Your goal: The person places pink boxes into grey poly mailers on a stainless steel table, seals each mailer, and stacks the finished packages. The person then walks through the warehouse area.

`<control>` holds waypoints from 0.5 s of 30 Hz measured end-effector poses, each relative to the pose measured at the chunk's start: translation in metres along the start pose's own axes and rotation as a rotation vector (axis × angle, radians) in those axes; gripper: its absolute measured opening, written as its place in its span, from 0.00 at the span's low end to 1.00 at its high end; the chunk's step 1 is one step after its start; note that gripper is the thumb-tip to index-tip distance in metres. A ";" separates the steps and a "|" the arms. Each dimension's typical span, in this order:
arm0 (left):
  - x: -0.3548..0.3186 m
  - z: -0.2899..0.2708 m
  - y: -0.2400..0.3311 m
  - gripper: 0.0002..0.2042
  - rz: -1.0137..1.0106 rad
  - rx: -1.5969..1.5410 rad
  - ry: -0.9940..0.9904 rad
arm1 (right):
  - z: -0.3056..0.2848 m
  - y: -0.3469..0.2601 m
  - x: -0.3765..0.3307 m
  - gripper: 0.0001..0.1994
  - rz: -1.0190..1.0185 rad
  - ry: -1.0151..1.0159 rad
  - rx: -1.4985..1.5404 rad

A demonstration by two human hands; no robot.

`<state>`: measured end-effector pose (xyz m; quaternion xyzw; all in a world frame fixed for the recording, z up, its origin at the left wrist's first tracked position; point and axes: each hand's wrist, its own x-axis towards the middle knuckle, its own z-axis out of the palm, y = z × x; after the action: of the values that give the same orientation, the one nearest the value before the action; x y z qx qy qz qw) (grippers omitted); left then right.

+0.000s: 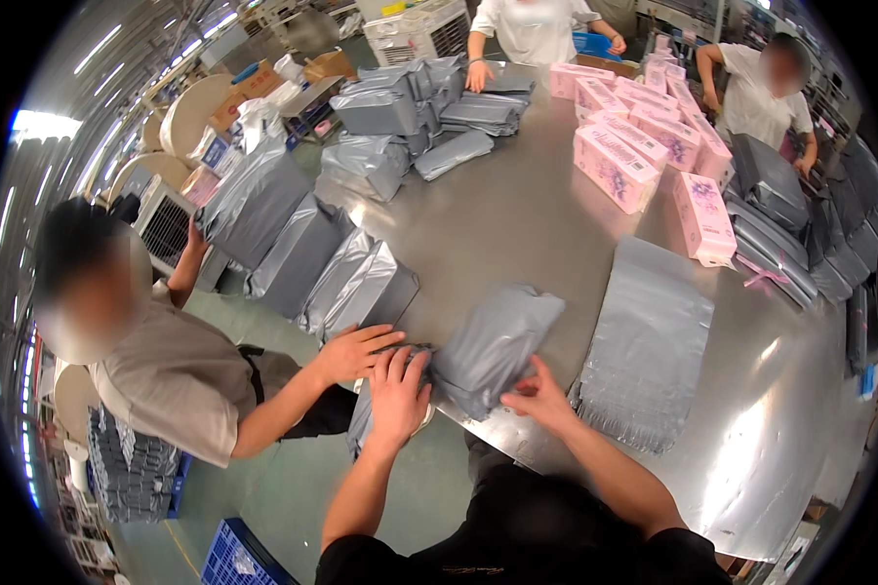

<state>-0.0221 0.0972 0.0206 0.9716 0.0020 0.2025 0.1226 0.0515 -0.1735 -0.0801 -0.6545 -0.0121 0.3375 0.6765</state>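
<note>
A filled grey plastic mailing bag [498, 346] lies at the near edge of the metal table, in front of me. My right hand [541, 398] is at its lower right side, thumb and forefinger apart. Just left of the package, my left hand [398, 392] has its fingers curled over a crumpled grey plastic bag [361, 421] that hangs past the table edge; my palm hides much of it. A co-worker's hand [359, 353] rests right beside my left one. Flat on the table to the right is a stack of grey mailing bags [649, 341].
Filled grey packages [263, 210] line the table's left side, with more [390, 102] at the far left. Pink boxes [624, 161] stand at the far right, near dark grey packages [771, 180]. Co-workers stand left, far and right. A blue crate [239, 556] is on the floor.
</note>
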 end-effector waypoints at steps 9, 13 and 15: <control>0.008 0.033 0.047 0.46 -0.132 -0.234 0.018 | 0.025 -0.072 0.066 0.35 0.023 -0.133 0.513; 0.024 0.044 0.044 0.46 -0.158 -0.096 -0.019 | 0.043 -0.088 0.079 0.29 0.091 -0.084 0.667; 0.033 0.066 0.040 0.40 -0.207 -0.064 0.076 | 0.045 -0.086 0.090 0.27 0.111 -0.062 0.657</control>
<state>0.0325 0.0450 -0.0154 0.9534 0.1003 0.2254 0.1736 0.1381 -0.0844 -0.0354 -0.3903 0.1122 0.3794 0.8313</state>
